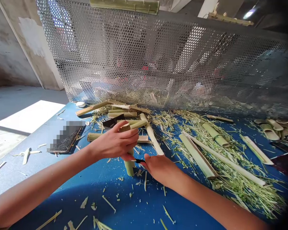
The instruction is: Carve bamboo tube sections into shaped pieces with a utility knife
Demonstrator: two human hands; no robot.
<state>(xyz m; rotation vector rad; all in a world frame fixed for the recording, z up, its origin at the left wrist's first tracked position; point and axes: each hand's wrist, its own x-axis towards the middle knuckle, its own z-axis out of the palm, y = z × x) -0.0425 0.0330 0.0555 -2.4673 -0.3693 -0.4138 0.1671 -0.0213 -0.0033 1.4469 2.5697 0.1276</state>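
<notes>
From the head view, the left hand (114,142) curls closed around a green bamboo tube (129,166), held upright over the blue desk (98,195). The right hand (159,169) pinches narrowly on a small black blade (139,161) just beside the tube, amid scattered bamboo shavings (230,172).

We find a perforated metal screen (163,60) standing behind the table (38,172). On the table, split bamboo strips (198,156) and shavings (240,172) lie rightward, bamboo tubes (122,114) lie farther back, and a blurred object (66,139), perhaps a phone, lies leftward.
</notes>
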